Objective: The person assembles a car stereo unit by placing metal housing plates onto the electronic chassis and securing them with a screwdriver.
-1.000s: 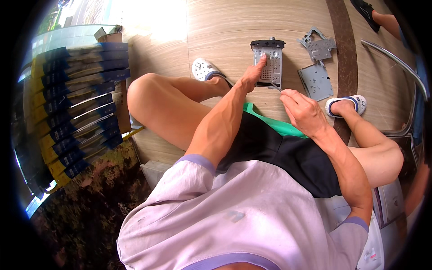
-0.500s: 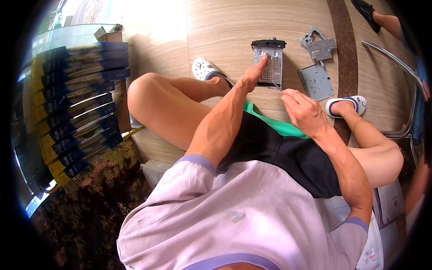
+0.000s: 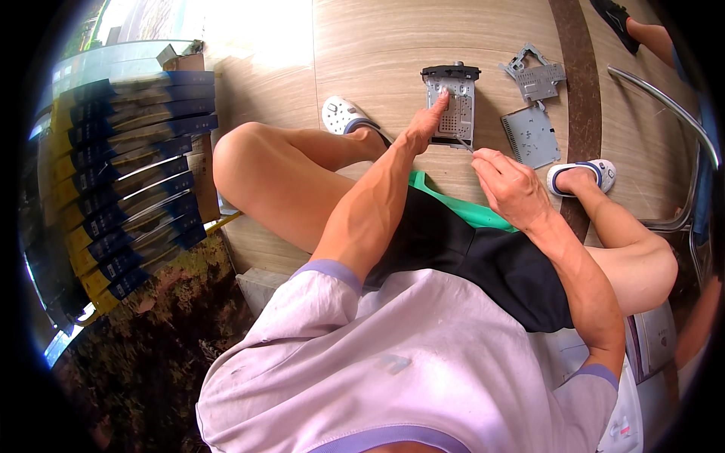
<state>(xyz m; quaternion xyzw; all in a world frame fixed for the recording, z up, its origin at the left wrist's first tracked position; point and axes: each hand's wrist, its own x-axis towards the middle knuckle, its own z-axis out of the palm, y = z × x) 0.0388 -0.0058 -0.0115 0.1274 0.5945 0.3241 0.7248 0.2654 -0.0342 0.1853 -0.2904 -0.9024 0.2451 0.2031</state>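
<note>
A metal box-shaped unit with a black front panel and a small knob, by its look a car stereo [image 3: 461, 113], rests on the floor between my feet. My left hand [image 3: 429, 124] grips its left side, with a finger stretched along the perforated top. My right hand [image 3: 510, 185] is closed round a thin tool that looks like a screwdriver [image 3: 465, 145]; its handle is hidden in my fingers. The tool's shaft reaches the unit's near edge. To the right lie a flat grey metal cover [image 3: 531, 137] and a cut-out metal bracket [image 3: 535, 79].
Stacked blue-and-yellow packages [image 3: 124, 181] stand at the left. A curved chrome tube [image 3: 672, 102] of a chair bounds the right side. Another person's foot in a dark shoe [image 3: 615, 24] is at the far right. Something green [image 3: 461, 208] lies under my legs.
My hands, the tool and the car stereo look unmoved. At the right edge, another person's hand by the chrome tube has gone out of sight.
</note>
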